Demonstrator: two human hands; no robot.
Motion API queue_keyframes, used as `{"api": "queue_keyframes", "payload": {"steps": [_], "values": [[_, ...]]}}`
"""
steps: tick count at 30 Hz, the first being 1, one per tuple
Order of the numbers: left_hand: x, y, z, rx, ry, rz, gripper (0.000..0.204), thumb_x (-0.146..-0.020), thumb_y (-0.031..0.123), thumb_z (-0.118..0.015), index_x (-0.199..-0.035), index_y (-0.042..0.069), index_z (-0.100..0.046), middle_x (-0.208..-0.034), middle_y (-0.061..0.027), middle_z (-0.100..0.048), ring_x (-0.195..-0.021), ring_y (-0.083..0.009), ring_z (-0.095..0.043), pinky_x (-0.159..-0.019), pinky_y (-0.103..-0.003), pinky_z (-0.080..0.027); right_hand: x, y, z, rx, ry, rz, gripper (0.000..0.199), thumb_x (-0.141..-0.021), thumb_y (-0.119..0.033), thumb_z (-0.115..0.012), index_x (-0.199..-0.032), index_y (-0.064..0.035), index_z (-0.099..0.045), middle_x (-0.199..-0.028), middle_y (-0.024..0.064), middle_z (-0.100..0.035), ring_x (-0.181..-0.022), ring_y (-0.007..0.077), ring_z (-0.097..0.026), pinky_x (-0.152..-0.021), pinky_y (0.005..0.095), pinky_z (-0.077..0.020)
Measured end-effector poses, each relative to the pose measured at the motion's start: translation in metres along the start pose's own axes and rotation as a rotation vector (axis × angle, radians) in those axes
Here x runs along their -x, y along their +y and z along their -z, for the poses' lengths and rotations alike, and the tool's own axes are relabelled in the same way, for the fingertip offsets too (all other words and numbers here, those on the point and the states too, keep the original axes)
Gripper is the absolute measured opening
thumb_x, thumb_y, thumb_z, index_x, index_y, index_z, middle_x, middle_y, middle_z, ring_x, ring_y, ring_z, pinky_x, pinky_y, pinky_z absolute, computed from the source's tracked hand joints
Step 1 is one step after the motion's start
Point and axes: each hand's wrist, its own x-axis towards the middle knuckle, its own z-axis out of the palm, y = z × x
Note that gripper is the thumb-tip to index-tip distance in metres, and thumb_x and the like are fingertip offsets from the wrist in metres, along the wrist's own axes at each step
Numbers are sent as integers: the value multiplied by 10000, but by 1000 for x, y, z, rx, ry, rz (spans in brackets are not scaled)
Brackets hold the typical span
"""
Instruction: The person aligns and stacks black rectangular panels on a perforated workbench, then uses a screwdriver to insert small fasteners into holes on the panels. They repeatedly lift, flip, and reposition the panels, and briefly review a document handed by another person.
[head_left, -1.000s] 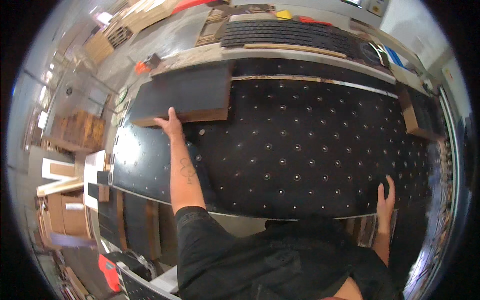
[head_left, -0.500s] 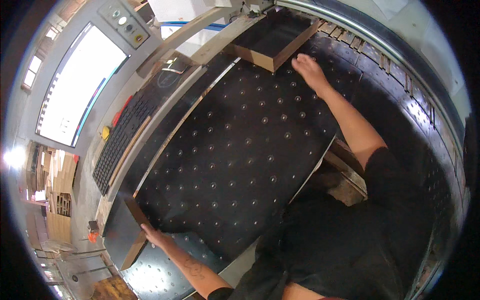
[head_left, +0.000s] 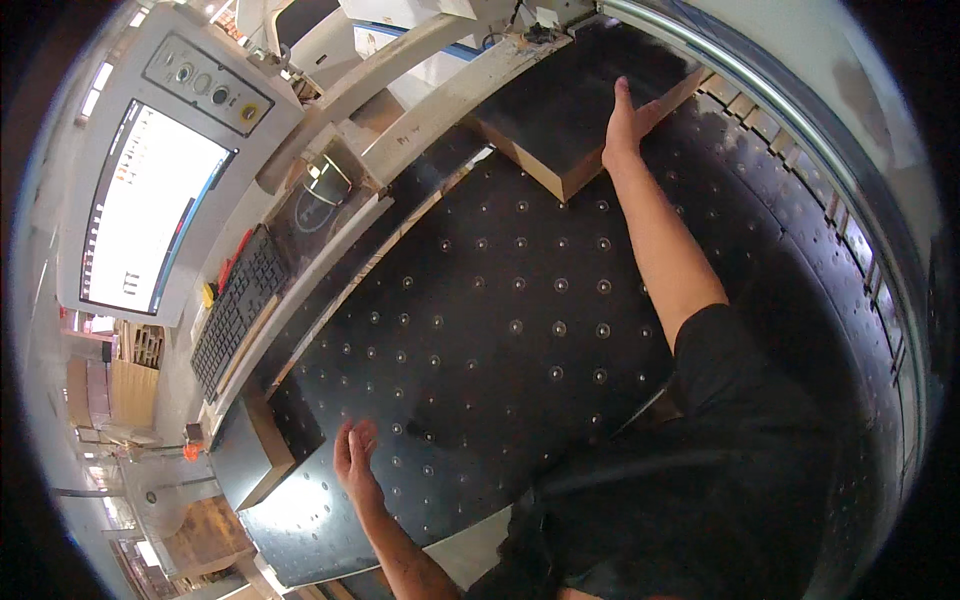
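The right hand (head_left: 625, 125) is lying flat and open on the dark board (head_left: 585, 105) at the far end of the surface (head_left: 520, 330). The left hand (head_left: 353, 455), also open, is resting near another dark board (head_left: 240, 455), which lies just to its left.

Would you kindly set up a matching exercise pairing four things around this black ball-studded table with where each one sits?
Things:
1. right hand
2. left hand
3. keyboard
4. lit screen

Places:
A. flat on the black table, near its close edge
B. on the dark-topped board at the far end
C. upright in the pale console, far left
D. on the ledge left of the table, below the screen

Pairs: 1-B, 2-A, 3-D, 4-C
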Motion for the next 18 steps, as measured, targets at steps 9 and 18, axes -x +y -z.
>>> {"api": "queue_keyframes", "payload": {"steps": [9, 18], "values": [[-50, 38, -92, 18, -205, -17, 568, -1085, 333, -609, -1524, -8, -496, -1421, -133, -647, -1271, -252, -637, -1084, -378, -498, 81, 5, 3, 78, -131, -4, 1122, -985, -661, -599, -1674, 21, -36, -1769, 188, 19, -1637, 287, -27, -1306, 400, -55], [-106, 38, -230, 82, -339, -27, 696, -1101, 422, -544, -1628, 13, -346, -1650, -126, -421, -1514, -277, -395, -1225, -421, -326, 48, 16, 108, 101, -584, 48, 690, -1083, -562, -471, -1574, -83, -403, -1537, 72, -450, -1311, 214, -462, -1178, 419, -319]]}}
